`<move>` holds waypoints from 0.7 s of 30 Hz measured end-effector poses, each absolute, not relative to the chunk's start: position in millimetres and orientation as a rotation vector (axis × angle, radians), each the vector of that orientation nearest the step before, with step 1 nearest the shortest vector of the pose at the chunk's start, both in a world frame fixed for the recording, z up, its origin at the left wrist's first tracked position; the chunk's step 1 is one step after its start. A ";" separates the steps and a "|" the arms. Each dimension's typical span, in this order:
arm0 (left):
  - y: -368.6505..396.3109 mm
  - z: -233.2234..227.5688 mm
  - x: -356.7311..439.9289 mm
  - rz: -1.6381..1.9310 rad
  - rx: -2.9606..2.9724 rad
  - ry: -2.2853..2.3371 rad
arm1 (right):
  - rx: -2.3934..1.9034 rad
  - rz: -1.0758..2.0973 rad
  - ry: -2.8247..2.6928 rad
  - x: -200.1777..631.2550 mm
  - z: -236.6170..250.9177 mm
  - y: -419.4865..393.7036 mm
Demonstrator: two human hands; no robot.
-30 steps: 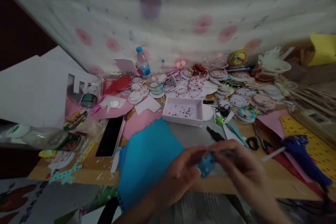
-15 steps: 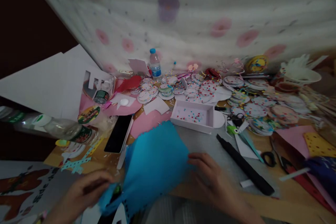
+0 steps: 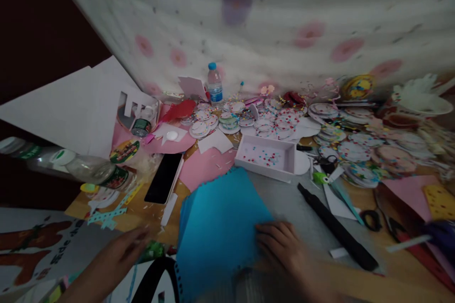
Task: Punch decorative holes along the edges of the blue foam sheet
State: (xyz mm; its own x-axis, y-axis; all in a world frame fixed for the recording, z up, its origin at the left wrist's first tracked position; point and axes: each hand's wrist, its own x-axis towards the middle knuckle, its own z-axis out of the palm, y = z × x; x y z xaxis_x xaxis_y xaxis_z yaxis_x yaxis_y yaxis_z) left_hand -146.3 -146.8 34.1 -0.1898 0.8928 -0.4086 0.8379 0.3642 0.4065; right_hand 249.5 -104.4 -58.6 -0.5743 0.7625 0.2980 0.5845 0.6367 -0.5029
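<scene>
Stack of blue scallop-edged paper sheets [image 3: 220, 227] overhangs wooden table's [image 3: 398, 267] front edge; knock could slide it off. Right hand [image 3: 282, 244] touches right side, grip unclear. Left hand [image 3: 122, 251] blurred, fingers loosely parted, seemingly empty.

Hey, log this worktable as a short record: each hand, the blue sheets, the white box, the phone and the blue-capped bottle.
Left hand: blurred, nothing visible in it, left of the blue sheets
Right hand: fingers on the sheets' right side; grip unclear
Blue sheets: stacked, wavy-edged, between the hands
White box: open-topped, beyond the sheets, small red and blue bits inside
Phone: dark screen up, left of the sheets
Blue-capped bottle: upright, near the curtain
</scene>
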 end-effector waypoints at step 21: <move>9.1 25.8 14.2 0.059 1.909 1.609 | -1.392 0.116 -2.329 299.6 -16.2 13.4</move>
State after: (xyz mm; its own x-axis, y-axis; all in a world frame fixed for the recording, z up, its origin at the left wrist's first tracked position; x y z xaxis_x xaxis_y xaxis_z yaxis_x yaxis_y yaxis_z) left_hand 14.2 9.1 25.8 0.2519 0.9005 -0.3545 0.8720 -0.0524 0.4866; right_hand 299.6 13.4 -16.2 -0.4089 0.8574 0.3124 0.8221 0.4947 -0.2817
